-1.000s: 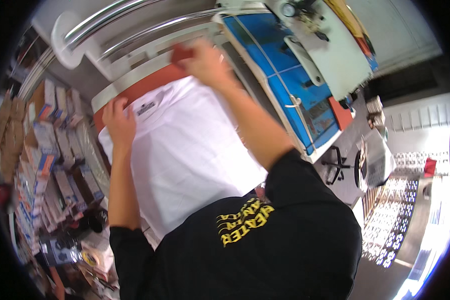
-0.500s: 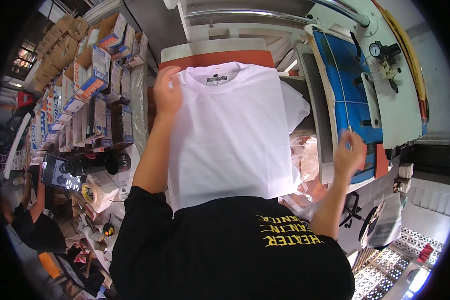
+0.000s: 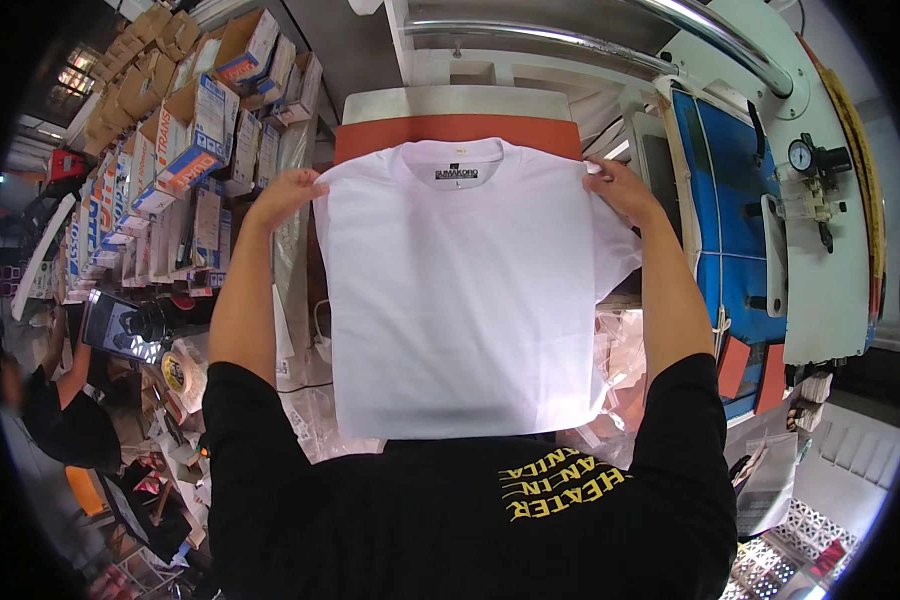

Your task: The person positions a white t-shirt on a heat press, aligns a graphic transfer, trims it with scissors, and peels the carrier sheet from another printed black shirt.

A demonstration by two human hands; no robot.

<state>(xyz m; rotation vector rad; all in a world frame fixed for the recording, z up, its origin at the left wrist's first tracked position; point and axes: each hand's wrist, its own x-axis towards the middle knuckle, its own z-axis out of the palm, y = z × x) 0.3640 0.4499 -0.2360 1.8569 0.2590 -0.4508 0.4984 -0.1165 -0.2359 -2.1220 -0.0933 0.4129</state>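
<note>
Both bare forearms reach forward toward 12 o'clock, elbows bent and spread wide. The left hand (image 3: 288, 190) sits at 11 o'clock, the right hand (image 3: 620, 188) at 1 o'clock, fingers pinched closed, level with each other.

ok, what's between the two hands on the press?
In the head view, only the white T-shirt spans from the left hand to the right hand, each gripping a shoulder; its collar lies over the orange press pad.

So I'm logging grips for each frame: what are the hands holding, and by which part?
Both hold the white T-shirt by its shoulders: left hand at its left shoulder, right hand at its right, over the orange pad.
</note>
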